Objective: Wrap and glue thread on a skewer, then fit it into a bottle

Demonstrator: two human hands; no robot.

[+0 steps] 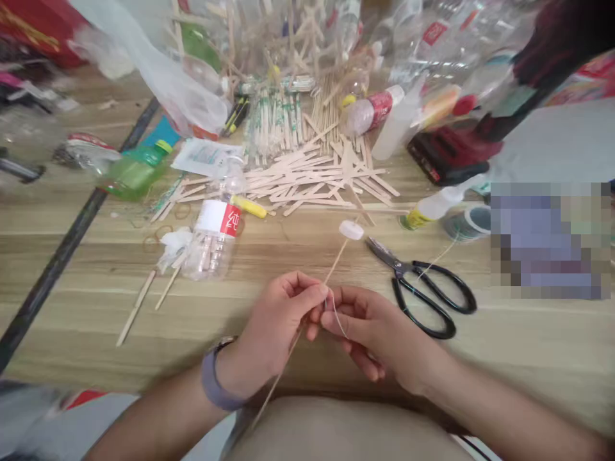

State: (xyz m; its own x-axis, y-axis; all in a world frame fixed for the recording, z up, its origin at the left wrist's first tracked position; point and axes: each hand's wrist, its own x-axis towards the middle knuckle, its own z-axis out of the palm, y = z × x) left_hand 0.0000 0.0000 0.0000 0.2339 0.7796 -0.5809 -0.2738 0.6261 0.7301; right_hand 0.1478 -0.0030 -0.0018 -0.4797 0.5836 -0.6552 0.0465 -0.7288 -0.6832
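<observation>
My left hand (281, 320) pinches a thin wooden skewer (336, 261) between thumb and fingers. The skewer slants from low near my lap up toward a white bottle cap (351, 230), which sits at its upper part. Close against it on the right, my right hand (368, 326) has thumb and forefinger pressed together on a thin pale string (338, 317). The string loops up beside the left thumb. Black-handled scissors (400, 269) lie partly open on the table to the right of my hands.
A plastic bottle (211, 234) holding sticks stands left of centre. Behind are piled wooden sticks (298, 179), a yellow knife (248, 206) and a green bottle (134, 169). On the right are a glue bottle (439, 206), a spool (468, 223) and a red-black power tool (449, 150).
</observation>
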